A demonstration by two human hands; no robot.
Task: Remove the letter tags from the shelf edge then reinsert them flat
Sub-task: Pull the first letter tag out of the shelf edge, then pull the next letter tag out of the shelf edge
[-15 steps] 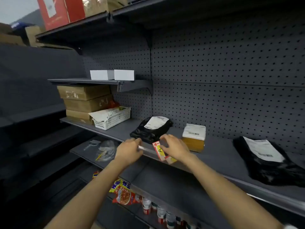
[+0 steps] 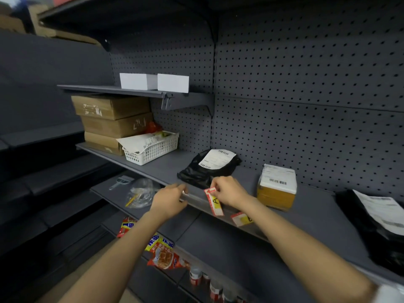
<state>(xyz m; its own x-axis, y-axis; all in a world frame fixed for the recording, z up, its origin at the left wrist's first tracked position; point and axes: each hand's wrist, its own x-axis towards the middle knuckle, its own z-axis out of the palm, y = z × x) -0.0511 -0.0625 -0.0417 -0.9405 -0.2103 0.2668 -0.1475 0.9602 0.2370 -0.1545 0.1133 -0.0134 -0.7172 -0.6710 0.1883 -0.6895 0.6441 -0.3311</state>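
A red, white and yellow tag marked "A" (image 2: 214, 201) hangs tilted at the clear strip along the shelf edge (image 2: 196, 199). My right hand (image 2: 229, 191) pinches its top end. A second tag of the same colours (image 2: 241, 219) sits in the strip just to the right, partly behind my right forearm. My left hand (image 2: 169, 199) rests on the strip to the left of the "A" tag, fingers curled on its top lip.
On this shelf lie a black parcel bag (image 2: 205, 171), a yellow box with a white label (image 2: 276, 189), another black bag (image 2: 376, 224) at far right, a white basket (image 2: 153, 149) and stacked cartons (image 2: 113, 121). Snack packs (image 2: 161, 252) and jars sit on lower shelves.
My right hand has lifted the top of the "A" tag, which now stands more upright and further out of the strip. The second tag has come into sight. My left hand stays on the strip.
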